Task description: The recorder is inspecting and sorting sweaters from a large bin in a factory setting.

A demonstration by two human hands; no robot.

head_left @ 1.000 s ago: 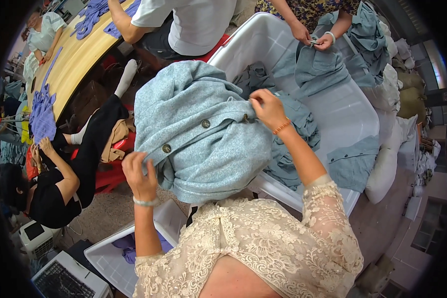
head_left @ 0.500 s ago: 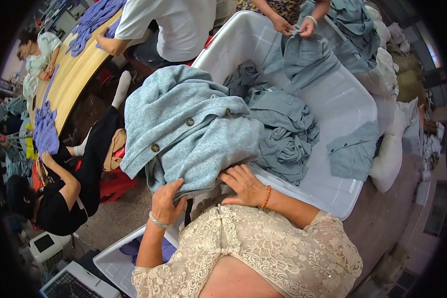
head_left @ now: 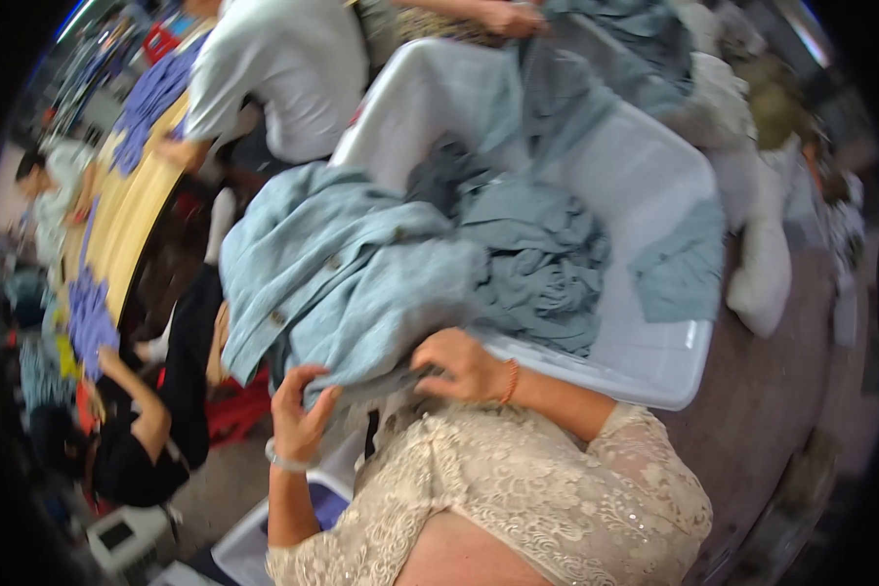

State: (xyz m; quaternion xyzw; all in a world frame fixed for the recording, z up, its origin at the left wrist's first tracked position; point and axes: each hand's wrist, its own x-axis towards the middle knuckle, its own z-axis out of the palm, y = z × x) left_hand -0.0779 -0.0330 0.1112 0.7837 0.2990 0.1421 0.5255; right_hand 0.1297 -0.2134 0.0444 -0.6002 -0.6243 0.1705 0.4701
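A bulky light-blue knit cardigan (head_left: 352,264) with dark buttons lies bundled in front of me, partly over the left side of a white plastic bin. My left hand (head_left: 301,415), with a pale bangle at its wrist, is at the cardigan's near lower edge, thumb and fingers apart. At the near right edge, my right hand (head_left: 459,366), wearing an orange bead bracelet, has its fingers bent and thumb apart. Both hands are somewhat blurred. Under the cardigan's near edge, a greyish surface is mostly hidden. Grey-blue garments (head_left: 532,254) lie heaped in the bin, beside the cardigan.
The white bin (head_left: 654,366) has a grey-blue piece over its right rim. Across it, a co-worker's hand (head_left: 513,18) holds up a grey-blue garment (head_left: 557,98). Other people sit along a curved wooden table (head_left: 137,225) with purple garments. White sacks (head_left: 760,283) stand at right.
The view has shifted and blurred. My left thumb and fingers have spread, where they were closed on the cardigan's edge. The co-worker's garment is raised higher.
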